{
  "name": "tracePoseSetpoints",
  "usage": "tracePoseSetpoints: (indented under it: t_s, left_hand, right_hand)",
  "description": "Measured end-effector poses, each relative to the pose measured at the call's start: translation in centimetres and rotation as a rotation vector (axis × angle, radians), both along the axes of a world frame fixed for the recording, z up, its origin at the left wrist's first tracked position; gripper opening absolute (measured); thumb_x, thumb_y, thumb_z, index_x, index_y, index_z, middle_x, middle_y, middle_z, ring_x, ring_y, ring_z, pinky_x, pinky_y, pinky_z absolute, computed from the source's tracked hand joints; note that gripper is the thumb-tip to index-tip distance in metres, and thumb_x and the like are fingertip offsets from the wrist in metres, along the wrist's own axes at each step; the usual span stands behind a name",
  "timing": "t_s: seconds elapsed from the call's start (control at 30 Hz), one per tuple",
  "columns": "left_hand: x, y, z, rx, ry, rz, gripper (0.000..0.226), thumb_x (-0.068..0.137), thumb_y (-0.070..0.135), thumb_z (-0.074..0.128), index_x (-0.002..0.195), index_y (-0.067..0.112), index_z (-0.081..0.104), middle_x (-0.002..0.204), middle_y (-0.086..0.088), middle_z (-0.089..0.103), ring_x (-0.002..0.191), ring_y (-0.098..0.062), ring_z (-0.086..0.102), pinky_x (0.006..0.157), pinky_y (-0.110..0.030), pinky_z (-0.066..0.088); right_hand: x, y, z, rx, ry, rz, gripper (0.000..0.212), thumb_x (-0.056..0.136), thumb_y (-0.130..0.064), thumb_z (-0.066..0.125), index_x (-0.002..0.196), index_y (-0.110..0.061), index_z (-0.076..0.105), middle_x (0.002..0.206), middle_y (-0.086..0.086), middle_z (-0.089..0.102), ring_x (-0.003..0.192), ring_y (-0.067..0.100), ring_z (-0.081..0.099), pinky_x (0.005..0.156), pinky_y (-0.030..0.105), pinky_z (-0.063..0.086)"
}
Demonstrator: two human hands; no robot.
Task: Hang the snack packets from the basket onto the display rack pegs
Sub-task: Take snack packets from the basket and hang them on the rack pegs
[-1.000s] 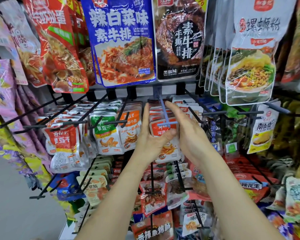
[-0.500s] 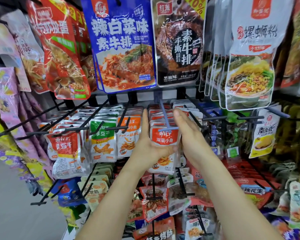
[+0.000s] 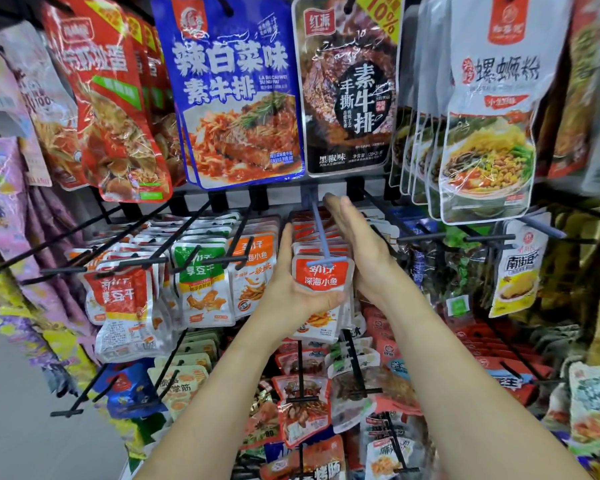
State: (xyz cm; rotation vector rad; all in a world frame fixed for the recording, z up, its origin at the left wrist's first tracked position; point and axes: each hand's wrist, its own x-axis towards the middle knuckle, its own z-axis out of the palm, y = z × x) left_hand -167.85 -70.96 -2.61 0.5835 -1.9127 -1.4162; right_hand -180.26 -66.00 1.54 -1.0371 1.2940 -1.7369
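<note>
A row of small orange-and-white fish snack packets [image 3: 321, 277] hangs on a blue-grey peg [image 3: 321, 237] at the middle of the display rack. My left hand [image 3: 291, 289] lies flat against the left side of the row, thumb across the front packet's lower half. My right hand [image 3: 355, 244] lies flat against the right side, fingers straight and reaching back toward the peg's base. The row sits squeezed between both palms. The basket is out of view.
Black pegs [image 3: 222, 259] with green and orange packets hang to the left. Large blue [image 3: 236, 95], dark [image 3: 349, 88] and white [image 3: 489, 116] bags hang above. More packets [image 3: 305, 407] fill the pegs below. Grey floor [image 3: 25, 427] lies at lower left.
Both hands have stayed flat on either side of the packet row. The right hand's fingers have slid further back along the peg. The camera has tilted slightly, so the rack sits lower in frame.
</note>
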Motion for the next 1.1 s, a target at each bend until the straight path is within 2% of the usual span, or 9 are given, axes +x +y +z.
tracePoseSetpoints:
  t_s: [0.1, 0.23, 0.43, 0.6, 0.67, 0.73, 0.83, 0.97, 1.1]
  left_hand:
    - [0.1, -0.3, 0.1, -0.03, -0.017, -0.011, 0.123, 0.069, 0.004, 0.084, 0.152, 0.041, 0.001, 0.128, 0.023, 0.049, 0.111, -0.001, 0.061, 0.088, -0.021, 0.053]
    - [0.5, -0.3, 0.0, -0.069, -0.014, -0.004, 0.124, 0.067, 0.007, 0.086, 0.15, 0.046, 0.003, 0.136, 0.013, 0.052, 0.114, -0.004, 0.06, 0.099, -0.036, 0.05]
    - [0.6, 0.7, -0.2, -0.091, 0.012, 0.06, 0.116, 0.069, 0.016, 0.086, 0.151, 0.042, 0.009, 0.129, 0.026, 0.051, 0.111, 0.005, 0.058, 0.099, -0.024, 0.048]
    - [0.6, 1.7, -0.2, -0.144, 0.069, 0.13, 0.103, 0.072, 0.011, 0.084, 0.144, 0.046, 0.019, 0.126, 0.027, 0.053, 0.106, 0.009, 0.059, 0.089, -0.015, 0.049]
    - [0.6, 2.0, -0.2, -0.15, 0.086, 0.133, 0.099, 0.073, 0.011, 0.083, 0.144, 0.047, 0.023, 0.124, 0.029, 0.055, 0.108, 0.006, 0.06, 0.091, -0.019, 0.05]
    - [0.8, 2.3, -0.1, -0.166, 0.089, 0.128, 0.094, 0.078, 0.016, 0.08, 0.144, 0.05, 0.022, 0.123, 0.04, 0.051, 0.113, 0.008, 0.056, 0.095, -0.019, 0.048]
    - [1.6, 2.7, -0.4, -0.272, 0.067, 0.098, 0.072, 0.093, 0.031, 0.061, 0.141, 0.057, 0.014, 0.134, 0.054, 0.024, 0.132, 0.015, 0.031, 0.106, -0.012, 0.031]
    - [1.8, 2.9, -0.8, -0.328, 0.048, 0.076, 0.052, 0.1, 0.036, 0.039, 0.141, 0.056, 0.014, 0.146, 0.044, 0.011, 0.137, 0.018, 0.013, 0.096, 0.004, 0.023]
    - [1.2, 3.0, -1.4, -0.377, 0.126, 0.149, 0.05, 0.101, 0.032, 0.045, 0.138, 0.057, 0.023, 0.156, 0.013, 0.023, 0.144, -0.006, 0.023, 0.107, -0.017, 0.034]
  right_hand:
    - [0.4, 0.4, -0.1, 0.013, 0.063, -0.049, 0.067, 0.094, -0.056, 0.046, 0.151, -0.027, 0.029, 0.157, -0.001, 0.032, 0.137, 0.012, 0.04, 0.114, 0.037, 0.034]
    - [0.9, 0.9, -0.5, 0.07, 0.151, -0.104, 0.098, 0.064, -0.088, 0.041, 0.147, -0.035, 0.038, 0.152, -0.005, 0.041, 0.135, 0.014, 0.044, 0.114, 0.045, 0.034]
    - [0.7, 2.7, -1.7, 0.0, 0.22, -0.059, 0.07, 0.076, -0.085, 0.043, 0.137, -0.049, 0.047, 0.148, -0.016, 0.044, 0.136, 0.005, 0.042, 0.115, 0.04, 0.033]
    - [1.4, 3.7, -1.6, -0.066, 0.291, -0.016, 0.042, 0.1, -0.043, 0.037, 0.141, -0.041, 0.044, 0.147, -0.029, 0.032, 0.116, -0.027, 0.036, 0.088, -0.002, 0.037]
    - [1.6, 3.4, -1.8, -0.134, 0.173, -0.035, 0.037, 0.104, -0.03, 0.038, 0.139, -0.032, 0.05, 0.145, -0.021, 0.043, 0.113, -0.019, 0.049, 0.09, 0.006, 0.045]
    - [1.5, 3.0, -1.9, -0.221, -0.136, -0.014, 0.039, 0.101, -0.011, 0.036, 0.134, -0.016, 0.056, 0.137, 0.002, 0.059, 0.114, 0.009, 0.063, 0.087, 0.024, 0.055]
    - [1.5, 2.5, -1.9, -0.271, -0.403, 0.018, 0.043, 0.094, 0.005, 0.032, 0.127, -0.001, 0.058, 0.135, 0.012, 0.059, 0.12, 0.026, 0.06, 0.081, 0.031, 0.058]
    - [2.3, 2.6, -2.1, -0.287, -0.326, -0.114, 0.035, 0.1, 0.001, 0.038, 0.122, -0.008, 0.064, 0.118, 0.007, 0.07, 0.105, 0.021, 0.069, 0.075, 0.028, 0.058]
    - [3.2, 3.0, -3.2, -0.335, -0.07, -0.277, 0.029, 0.103, -0.011, 0.042, 0.12, -0.023, 0.061, 0.122, -0.007, 0.066, 0.115, 0.006, 0.062, 0.094, 0.027, 0.051]
